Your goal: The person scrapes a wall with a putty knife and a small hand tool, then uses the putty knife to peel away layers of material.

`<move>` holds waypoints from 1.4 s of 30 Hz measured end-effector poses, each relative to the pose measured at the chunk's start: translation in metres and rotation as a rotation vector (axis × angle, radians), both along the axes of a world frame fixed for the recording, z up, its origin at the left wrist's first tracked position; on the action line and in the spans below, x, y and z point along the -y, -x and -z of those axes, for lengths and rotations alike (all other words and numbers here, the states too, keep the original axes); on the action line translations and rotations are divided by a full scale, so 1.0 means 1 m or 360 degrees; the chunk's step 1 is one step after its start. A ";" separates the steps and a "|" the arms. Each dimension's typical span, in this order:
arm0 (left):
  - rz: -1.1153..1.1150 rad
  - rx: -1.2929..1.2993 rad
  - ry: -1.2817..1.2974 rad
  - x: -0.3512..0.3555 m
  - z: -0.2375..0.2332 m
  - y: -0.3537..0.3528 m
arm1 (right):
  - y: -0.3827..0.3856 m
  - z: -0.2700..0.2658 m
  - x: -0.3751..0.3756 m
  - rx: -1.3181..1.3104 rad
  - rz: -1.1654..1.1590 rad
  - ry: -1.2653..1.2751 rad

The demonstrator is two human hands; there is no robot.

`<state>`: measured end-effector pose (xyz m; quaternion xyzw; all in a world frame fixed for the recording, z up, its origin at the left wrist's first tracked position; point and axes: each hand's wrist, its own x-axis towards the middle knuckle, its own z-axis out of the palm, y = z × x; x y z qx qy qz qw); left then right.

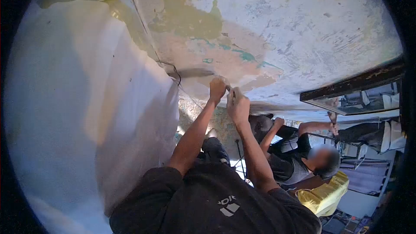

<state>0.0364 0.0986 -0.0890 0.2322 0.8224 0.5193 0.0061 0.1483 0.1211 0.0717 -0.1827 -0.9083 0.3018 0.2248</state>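
In front of me my left hand (218, 88) and my right hand (237, 105) are raised close together against a patchy, peeling wall (260, 26). Both have their fingers curled closed. A small dark end of something (228, 88) shows between them, too small and covered to name. My left hand is slightly higher and farther left than my right. Left of my hands, a thin black cable (177, 70) hangs near the wall's edge.
A large pale sheet (65, 104) fills the left side. Another person (299, 164) in dark clothes is at the right, one arm raised towards a dark-framed window or mirror (368, 97). Yellow cloth (323, 195) lies below that person.
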 end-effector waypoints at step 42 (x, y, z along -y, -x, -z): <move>-0.0158 -0.0016 0.0093 -0.010 0.017 0.000 | 0.006 0.020 -0.014 -0.0041 -0.0011 0.0030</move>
